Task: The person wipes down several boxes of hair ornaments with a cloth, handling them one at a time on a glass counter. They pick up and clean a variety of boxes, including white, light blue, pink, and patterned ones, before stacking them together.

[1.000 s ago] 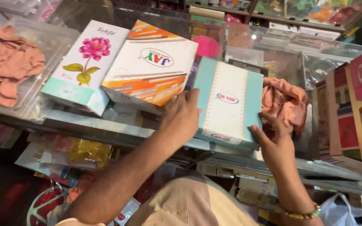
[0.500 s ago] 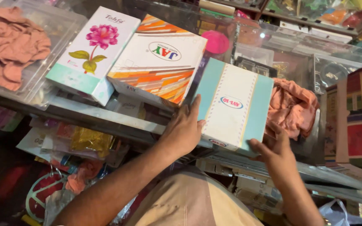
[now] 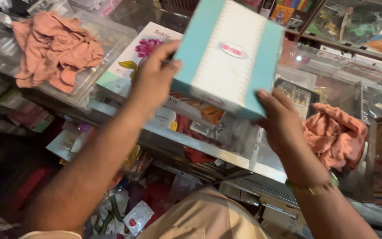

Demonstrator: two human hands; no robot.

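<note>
The glass counter (image 3: pixel 191 139) runs across the view, its shelves below crowded with small packets. Over it the teal box (image 3: pixel 228 55), flat with a broad white band and a small oval label in the middle, is held clear of the glass and tilted toward the camera; judging by that, the lifting is done and it has not been set down anywhere. The left hand (image 3: pixel 153 82) clamps its left edge, thumb on top and fingers underneath. The right hand (image 3: pixel 279 119) cups the lower right corner, fingers curled under. Under the box lies a white box with a pink flower (image 3: pixel 133 59), beside an orange-striped box (image 3: pixel 195 110), mostly hidden. Crumpled peach cloths sit left (image 3: pixel 56 51) and right (image 3: pixel 337 135).
</note>
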